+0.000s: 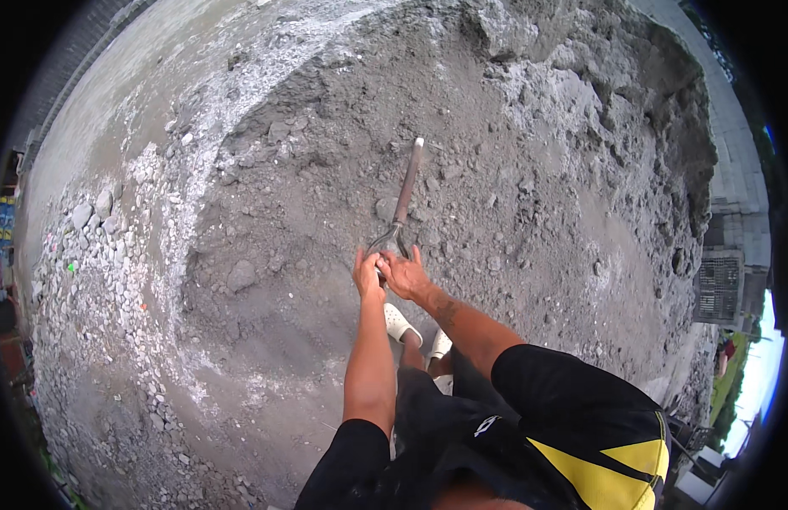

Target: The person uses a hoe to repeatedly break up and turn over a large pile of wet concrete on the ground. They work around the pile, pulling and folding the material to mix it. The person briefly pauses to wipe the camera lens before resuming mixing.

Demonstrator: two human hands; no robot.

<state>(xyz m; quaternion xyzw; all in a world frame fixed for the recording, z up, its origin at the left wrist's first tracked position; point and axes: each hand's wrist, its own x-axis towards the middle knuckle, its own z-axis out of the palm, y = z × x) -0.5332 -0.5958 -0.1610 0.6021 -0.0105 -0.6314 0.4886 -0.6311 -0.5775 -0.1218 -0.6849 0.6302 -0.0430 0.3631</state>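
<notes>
Both my hands meet low in the middle of the head view, around the forked dark metal end of a brown-shafted tool with a forked handle point(405, 194). Its straight shaft points away from me over the grey dirt and ends in a whitish tip. No blade shows on it, so I cannot tell the tool's exact kind. My left hand point(369, 270) is closed at the near side of the fork. Close beside it, my right hand point(403, 275) grips the same end, its thumb or a finger raised. The fingers partly hide the grip.
Loose grey sandy dirt point(326, 178) with clods lies under and ahead of me. A rough, higher bank point(615, 110) curves round the far right. Pale stones point(96, 212) scatter on the left. My feet in white clogs point(401, 323) stand just below the hands. A dark crate point(719, 285) sits right.
</notes>
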